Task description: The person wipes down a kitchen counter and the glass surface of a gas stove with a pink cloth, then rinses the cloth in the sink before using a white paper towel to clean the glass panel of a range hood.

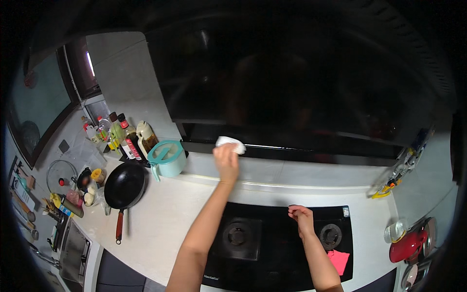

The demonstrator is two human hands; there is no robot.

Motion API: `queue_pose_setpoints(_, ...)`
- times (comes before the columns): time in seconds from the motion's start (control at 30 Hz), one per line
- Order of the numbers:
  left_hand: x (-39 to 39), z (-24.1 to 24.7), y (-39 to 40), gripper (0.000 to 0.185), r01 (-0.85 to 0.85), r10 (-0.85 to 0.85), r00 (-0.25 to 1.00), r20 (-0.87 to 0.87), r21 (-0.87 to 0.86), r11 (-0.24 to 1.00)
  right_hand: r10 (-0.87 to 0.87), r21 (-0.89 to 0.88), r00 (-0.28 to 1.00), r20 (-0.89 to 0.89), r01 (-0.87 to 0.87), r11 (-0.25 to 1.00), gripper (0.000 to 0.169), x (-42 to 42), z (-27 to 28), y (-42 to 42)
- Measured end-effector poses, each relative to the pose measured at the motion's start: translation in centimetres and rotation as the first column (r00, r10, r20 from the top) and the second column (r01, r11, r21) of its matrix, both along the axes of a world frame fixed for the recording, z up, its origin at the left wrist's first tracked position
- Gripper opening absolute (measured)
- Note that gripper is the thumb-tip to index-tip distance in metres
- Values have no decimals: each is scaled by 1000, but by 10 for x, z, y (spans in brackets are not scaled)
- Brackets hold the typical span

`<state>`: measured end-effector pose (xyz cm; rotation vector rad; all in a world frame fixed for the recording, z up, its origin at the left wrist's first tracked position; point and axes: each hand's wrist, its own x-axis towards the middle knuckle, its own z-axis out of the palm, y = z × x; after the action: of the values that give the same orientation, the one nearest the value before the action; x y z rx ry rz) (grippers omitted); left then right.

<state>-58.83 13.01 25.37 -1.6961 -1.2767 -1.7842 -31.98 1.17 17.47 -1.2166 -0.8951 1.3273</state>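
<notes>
My left hand [226, 162] presses a crumpled white cloth or tissue [232, 143] against the lower edge of a glossy black range hood [292, 109]. Lower down, my right hand [303, 219] hovers over the black Haotaitai gas cooktop [281, 252], near its right burner [330, 236]; its fingers are bent and nothing shows in them. On the cooktop's right side, partly behind my right forearm, lies a pink cloth [339, 261]. The left burner [236, 236] is beside my left forearm.
Left on the counter [157, 222] are a black frying pan [124, 185], a mint-green lidded pitcher [171, 160], sauce bottles [130, 139] and a glass lid [61, 176]. Rightward stand a glass jar [396, 231] and a red pot or lid [408, 248]. Yellow-handled tools [387, 188] hang by the right wall.
</notes>
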Motion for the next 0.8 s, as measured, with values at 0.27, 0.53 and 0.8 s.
queue_pose_setpoints(0.27,-84,-5,7,14,-70,-11,826,564,121,990,22,-41,999,-50,-24,999,25,-37,-24,-5)
queue_pose_setpoints(0.53,-16,-29,-10,15,124,-107,969,224,-61,990,26,-53,999,-40,-29,998,25,-65,-37,-4)
queue_pose_setpoints(0.8,-91,-32,-8,23,-107,116,913,391,-45,993,41,-68,999,-31,-43,997,25,-76,-35,-10)
